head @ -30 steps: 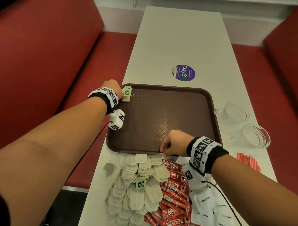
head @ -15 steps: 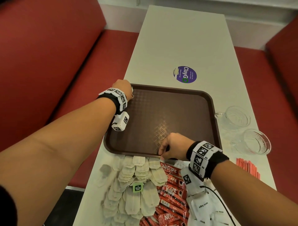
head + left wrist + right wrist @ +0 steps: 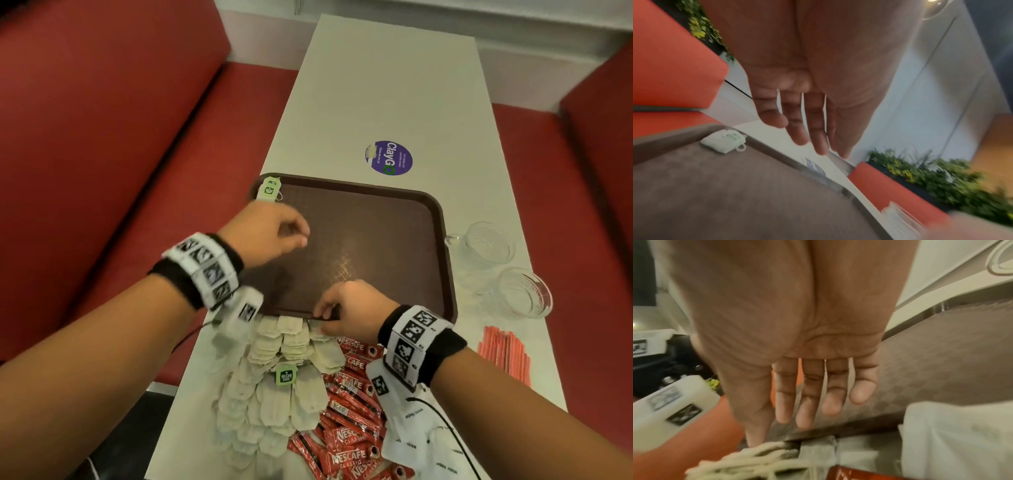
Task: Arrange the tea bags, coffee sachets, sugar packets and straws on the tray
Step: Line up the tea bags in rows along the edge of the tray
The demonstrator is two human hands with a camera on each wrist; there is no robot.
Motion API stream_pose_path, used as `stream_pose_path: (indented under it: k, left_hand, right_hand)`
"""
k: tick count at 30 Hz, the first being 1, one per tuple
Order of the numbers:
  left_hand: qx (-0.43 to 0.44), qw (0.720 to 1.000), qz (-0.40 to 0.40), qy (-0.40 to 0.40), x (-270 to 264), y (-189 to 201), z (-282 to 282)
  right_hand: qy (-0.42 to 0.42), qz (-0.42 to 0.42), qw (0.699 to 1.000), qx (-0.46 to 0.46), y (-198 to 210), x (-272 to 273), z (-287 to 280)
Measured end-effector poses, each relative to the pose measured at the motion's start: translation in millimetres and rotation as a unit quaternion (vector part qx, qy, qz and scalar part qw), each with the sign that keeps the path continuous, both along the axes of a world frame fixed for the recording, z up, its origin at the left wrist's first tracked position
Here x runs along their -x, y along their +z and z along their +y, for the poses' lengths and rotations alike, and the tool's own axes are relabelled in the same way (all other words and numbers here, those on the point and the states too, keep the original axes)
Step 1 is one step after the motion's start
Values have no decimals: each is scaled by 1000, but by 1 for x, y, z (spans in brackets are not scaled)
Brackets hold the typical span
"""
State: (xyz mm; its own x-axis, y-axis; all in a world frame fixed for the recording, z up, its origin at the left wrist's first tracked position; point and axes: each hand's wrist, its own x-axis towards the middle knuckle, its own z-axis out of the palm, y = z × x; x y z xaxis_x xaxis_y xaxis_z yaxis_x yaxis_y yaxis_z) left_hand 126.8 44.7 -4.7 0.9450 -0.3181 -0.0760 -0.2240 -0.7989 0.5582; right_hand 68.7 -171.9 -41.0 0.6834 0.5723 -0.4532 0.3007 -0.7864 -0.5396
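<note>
A brown tray (image 3: pixel 376 219) lies on the white table. One tea bag with a green tag (image 3: pixel 269 189) (image 3: pixel 723 141) lies in its far left corner. My left hand (image 3: pixel 274 233) hovers over the tray's left part, empty, with its fingers (image 3: pixel 813 129) loose and fairly straight. My right hand (image 3: pixel 346 308) rests at the tray's near rim; its fingers (image 3: pixel 807 402) lie straight over the tray and the thumb touches the tea bag heap (image 3: pixel 274 394) (image 3: pixel 756 459). Red coffee sachets (image 3: pixel 352 411), white sugar packets (image 3: pixel 418 431) and red straws (image 3: pixel 503 353) lie on the table near me.
Two glass cups (image 3: pixel 486 243) (image 3: pixel 524 291) stand right of the tray. A purple round sticker (image 3: pixel 388 157) sits on the table (image 3: pixel 376 85) beyond it. Red benches (image 3: pixel 102 137) run along both sides.
My left hand let go of the tea bag in the tray's far left corner and drew back toward me. The right hand stayed at the near rim.
</note>
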Motion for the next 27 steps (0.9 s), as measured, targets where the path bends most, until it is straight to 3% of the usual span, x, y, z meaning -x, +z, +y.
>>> stream_pose_path:
  k: [6, 11, 17, 21, 27]
  left_hand:
    - [-127, 973, 120, -151, 72, -24, 7]
    - [-170, 972, 71, -149, 94, -43, 7]
    - [-84, 989, -20, -121, 93, -37, 8]
    - [-36, 994, -40, -95, 84, -20, 11]
    - [33, 993, -93, -60, 77, 4, 10]
  right_hand:
    - [61, -32, 992, 102, -1, 16, 9]
    - [14, -65, 996, 59, -4, 21, 11]
    - [-89, -66, 993, -43, 1, 21, 10]
    - [-166, -69, 977, -111, 4, 17, 11]
    - [-122, -66, 973, -184, 14, 12, 19]
